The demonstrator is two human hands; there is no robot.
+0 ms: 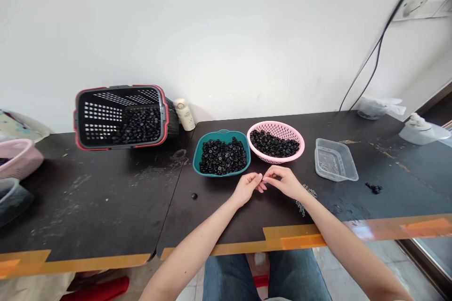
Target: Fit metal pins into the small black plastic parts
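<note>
Two bare hands here, fingertips meeting over the worktop (pixel 212 216), just on the near side of a teal tub (pixel 198 153) and a pink basket (pixel 300 143). The left hand (pixel 248 188) has its thumb and fingers drawn in close together, and the right hand (pixel 283 181) comes in from the other side the same way, tips touching or nearly so. Honestly can't tell if either grip is closed on anything; whatever might be between those fingertips is too small to make out.

Teal tub is loaded with small black pieces (pixel 222 156), and the pink basket beside it has a heap of smaller-looking black parts (pixel 273 146). One loose black cap (pixel 194 195) sits by itself on the worktop, to the left of the left hand. Under the right forearm there's a scatter of thin metal pins (pixel 301 208), partly hidden by the arm.

Further right you've got a clear plastic box (pixel 320 171), then a little cluster of black bits (pixel 374 188) lying on the worktop. Over on the left, a big dark crate (pixel 102 99) with a red-trimmed rim is tilted toward the camera, more black stuff inside, with a pale bottle (pixel 185 115) next to it against the wall. Orange tape (pixel 243 247) runs along the front edge.
</note>
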